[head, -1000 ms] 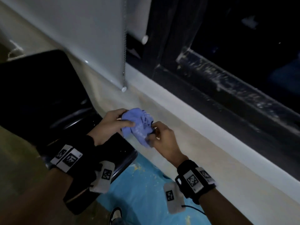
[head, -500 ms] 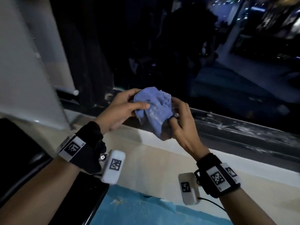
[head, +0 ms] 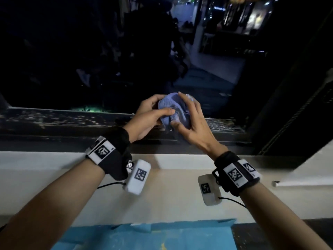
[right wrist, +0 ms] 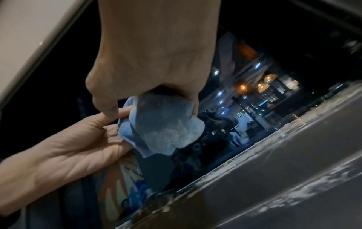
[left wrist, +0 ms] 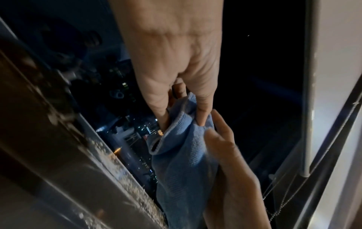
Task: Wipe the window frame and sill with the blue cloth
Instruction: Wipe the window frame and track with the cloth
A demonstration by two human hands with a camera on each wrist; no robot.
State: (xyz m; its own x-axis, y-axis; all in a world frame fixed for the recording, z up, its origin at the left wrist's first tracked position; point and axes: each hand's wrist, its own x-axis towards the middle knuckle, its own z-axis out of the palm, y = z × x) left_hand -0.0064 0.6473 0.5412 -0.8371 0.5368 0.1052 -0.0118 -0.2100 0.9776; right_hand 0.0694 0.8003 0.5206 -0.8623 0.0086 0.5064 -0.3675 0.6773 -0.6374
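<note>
Head view. Dim room at night, facing a dark pane full of street lights and murky reflections. Along the bottom, a black window frame (head: 59,121), its flat rail speckled with pale flecks of grime or paint. Below that, a smooth cream sill (head: 54,175), then a strip of blue sheeting (head: 144,235) dotted with specks. At far right, a beaded blind cord (head: 295,112), slanted. Held up in front of the frame's rail, bunched between both hands: the blue cloth (head: 175,110), ribbed knit. Left hand (head: 149,116) curled around the cloth's left side, thumb laid across the front. Right hand (head: 191,121) cupped over the right side, fingers spread and bent, thumb pressed underneath. Cannot tell whether cloth and frame touch. Black wrist straps with printed square markers on both forearms.

Left wrist view. Thumb and fingers of the left hand (left wrist: 176,65) pinching a hemmed fold of the blue cloth (left wrist: 182,162); rest of it hanging down against the right hand (left wrist: 231,178). Speckled frame (left wrist: 98,170) blurred at left.

Right wrist view. Right hand (right wrist: 145,65) closed over the blue cloth (right wrist: 162,124), a greyish soiled patch on its lobe. Left hand (right wrist: 68,148) palm-up beside it, fingers on the cloth edge. Frame (right wrist: 274,186) streaked, blurred.
</note>
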